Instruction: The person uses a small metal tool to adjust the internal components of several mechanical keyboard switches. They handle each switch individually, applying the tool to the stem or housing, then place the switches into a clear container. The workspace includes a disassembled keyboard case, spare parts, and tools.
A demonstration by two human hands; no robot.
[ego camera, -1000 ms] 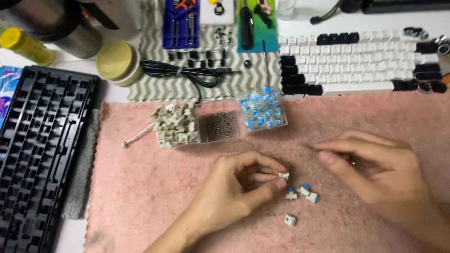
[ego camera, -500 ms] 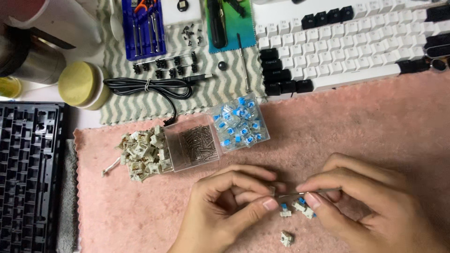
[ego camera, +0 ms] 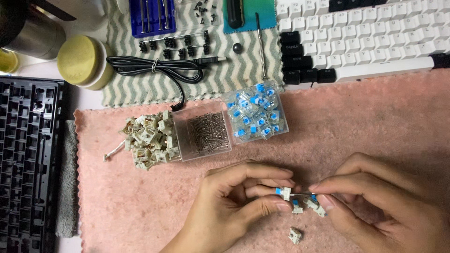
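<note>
Blue-stemmed key switch (ego camera: 284, 192) is pinched between thumb and fingers of the left hand (ego camera: 234, 201), low over the pink towel (ego camera: 375, 126). A thin metal pin (ego camera: 300, 194) is gripped by the fingertips of the right hand (ego camera: 375, 201) and is laid against the switch. Loose switch parts (ego camera: 307, 205) are scattered just below the fingers, with one pale switch housing (ego camera: 294, 235) slightly apart. Farther back, a heap of beige switches (ego camera: 150, 139), a clear box of small metal springs (ego camera: 205, 132) and a clear box of blue switches (ego camera: 256, 112) are arranged side by side.
</note>
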